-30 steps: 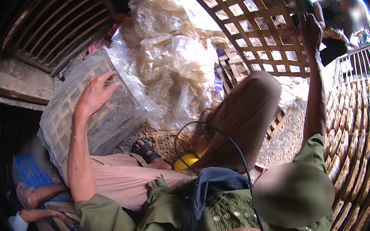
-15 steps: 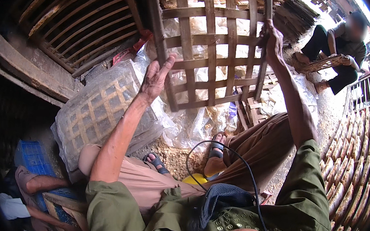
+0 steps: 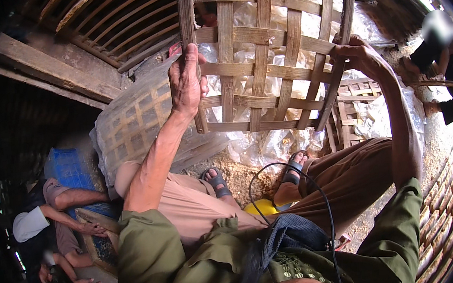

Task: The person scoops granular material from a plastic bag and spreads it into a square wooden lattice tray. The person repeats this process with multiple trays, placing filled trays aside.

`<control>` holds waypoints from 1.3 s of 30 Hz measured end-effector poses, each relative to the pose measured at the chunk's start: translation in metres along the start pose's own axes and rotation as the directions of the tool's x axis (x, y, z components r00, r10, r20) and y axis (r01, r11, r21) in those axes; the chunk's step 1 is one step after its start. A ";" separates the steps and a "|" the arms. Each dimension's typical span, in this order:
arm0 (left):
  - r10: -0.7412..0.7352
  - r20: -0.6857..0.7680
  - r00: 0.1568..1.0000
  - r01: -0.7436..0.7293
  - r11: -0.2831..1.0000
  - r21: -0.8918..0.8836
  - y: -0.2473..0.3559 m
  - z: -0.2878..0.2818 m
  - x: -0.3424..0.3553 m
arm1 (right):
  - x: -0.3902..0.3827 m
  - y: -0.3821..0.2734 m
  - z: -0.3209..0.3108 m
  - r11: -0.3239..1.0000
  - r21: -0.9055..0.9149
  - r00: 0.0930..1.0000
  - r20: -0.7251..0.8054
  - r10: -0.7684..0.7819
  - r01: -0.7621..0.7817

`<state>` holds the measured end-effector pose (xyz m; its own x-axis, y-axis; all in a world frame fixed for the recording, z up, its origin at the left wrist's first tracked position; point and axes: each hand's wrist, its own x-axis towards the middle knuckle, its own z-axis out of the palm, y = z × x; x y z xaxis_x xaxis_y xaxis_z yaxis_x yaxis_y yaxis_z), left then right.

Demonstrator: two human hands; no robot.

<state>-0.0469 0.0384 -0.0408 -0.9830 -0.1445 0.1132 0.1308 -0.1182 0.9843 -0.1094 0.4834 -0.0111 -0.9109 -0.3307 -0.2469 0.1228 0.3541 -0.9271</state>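
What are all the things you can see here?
Woven lattice panel: one, tan, held up in front.
Plastic bags: a pile, clear, behind the panel.
Woven basket: one, grey-brown, wrapped in plastic, left of the bags.
Crate: one, blue, far left.
Yellow object: one, between the knees; cannot tell what.
Cable: one, black, over the lap.
Sandals: two, dark, on the feet.
Other people: at least two, left and upper right.
Left hand: grips the panel's left edge.
Right hand: grips its right edge.
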 end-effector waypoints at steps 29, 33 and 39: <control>0.113 0.210 0.971 -0.141 0.982 0.122 0.001 -0.011 0.005 | 0.041 0.000 0.024 0.848 0.395 0.834 -0.544 -0.094 0.353; 0.003 0.189 0.982 -0.046 0.973 0.226 -0.002 -0.024 0.005 | 0.039 -0.006 0.046 0.846 0.361 0.817 -0.559 -0.142 0.394; 0.021 0.084 0.996 -0.059 0.879 0.473 -0.018 -0.022 0.011 | 0.042 0.000 0.052 0.839 0.406 0.840 -0.532 -0.105 0.361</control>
<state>-0.0570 0.0172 -0.0602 -0.9873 -0.0637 0.1453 0.1120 0.3689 0.9227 -0.1269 0.4239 -0.0359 -0.9879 0.1501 0.0395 -0.0662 -0.1776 -0.9819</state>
